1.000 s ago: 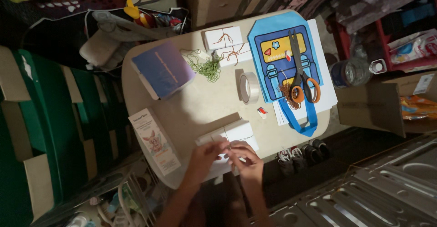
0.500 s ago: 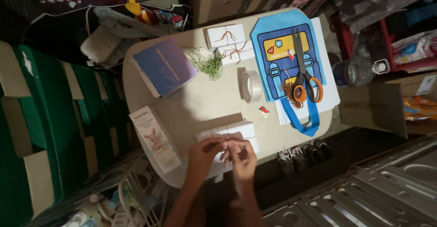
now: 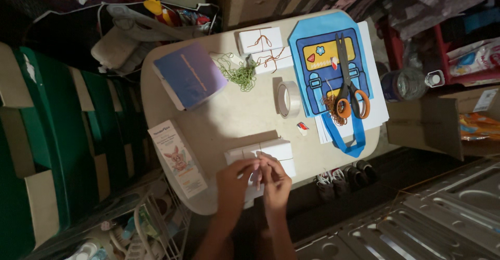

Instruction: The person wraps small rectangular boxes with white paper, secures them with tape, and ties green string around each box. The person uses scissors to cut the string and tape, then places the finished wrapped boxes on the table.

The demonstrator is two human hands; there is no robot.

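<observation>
A white wrapped box [image 3: 268, 151], crossed by thin string, lies at the near edge of the beige table [image 3: 229, 119]. It is covered in part by the left hand [image 3: 234, 183] and the right hand [image 3: 274, 181], whose fingertips are pinched together over it on the string. Beyond lie a tape roll [image 3: 288, 99], green twine [image 3: 240, 76] and orange-handled scissors [image 3: 348, 83].

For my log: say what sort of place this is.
Probably a cramped home corner used for craft and gift-wrapping: a small table with scissors, a tape roll and string-tied white parcels, shoes beneath.
</observation>
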